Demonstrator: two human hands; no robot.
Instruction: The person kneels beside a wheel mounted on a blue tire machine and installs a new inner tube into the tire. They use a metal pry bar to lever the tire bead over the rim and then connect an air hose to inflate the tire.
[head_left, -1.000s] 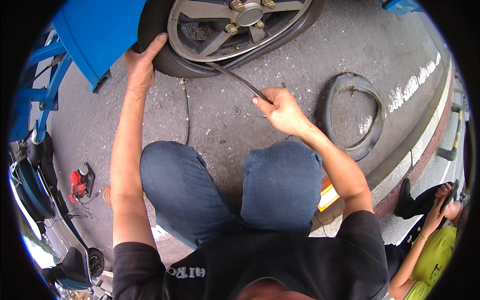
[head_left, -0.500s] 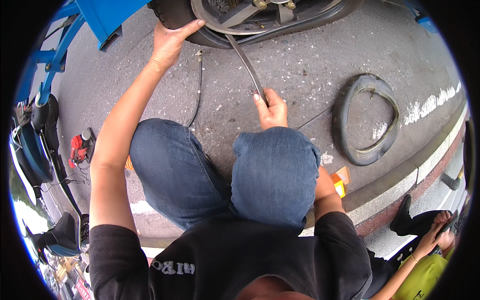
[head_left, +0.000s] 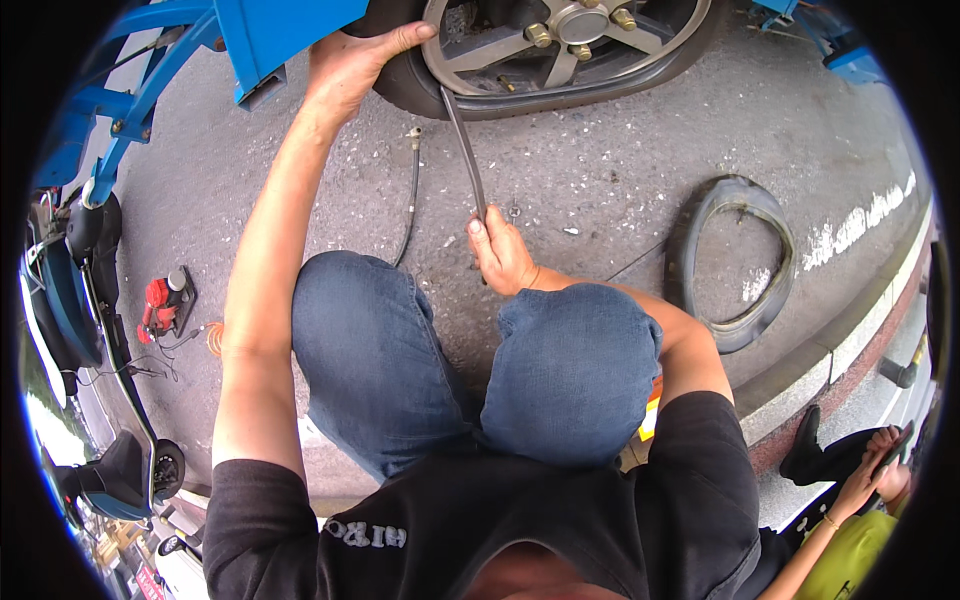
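A wheel with a grey spoked rim (head_left: 560, 68) and a black tyre (head_left: 408, 88) is at the top of the view. My left hand (head_left: 345, 68) grips the tyre's left side, its thumb reaching to the rim edge; its other fingers are hidden behind the tyre. In my closed right hand (head_left: 503, 254) is the lower end of a long metal tyre lever (head_left: 462, 142). The lever's upper tip meets the rim's lower left edge, where tyre and rim come together. The tyre's lower sidewall bulges away from the rim.
A hose with a metal fitting (head_left: 413, 185) lies between wheel and knees. To the right rests a black inner tube (head_left: 683, 265). A red compressor (head_left: 160, 306), a blue metal frame (head_left: 122, 128) and a scooter (head_left: 92, 235) are left. A seated person (head_left: 850, 500) holds a phone at lower right.
My right hand has moved left and the lever stands more upright, its tip farther left along the rim. The view has shifted, showing more of the wheel. My left hand keeps its grip.
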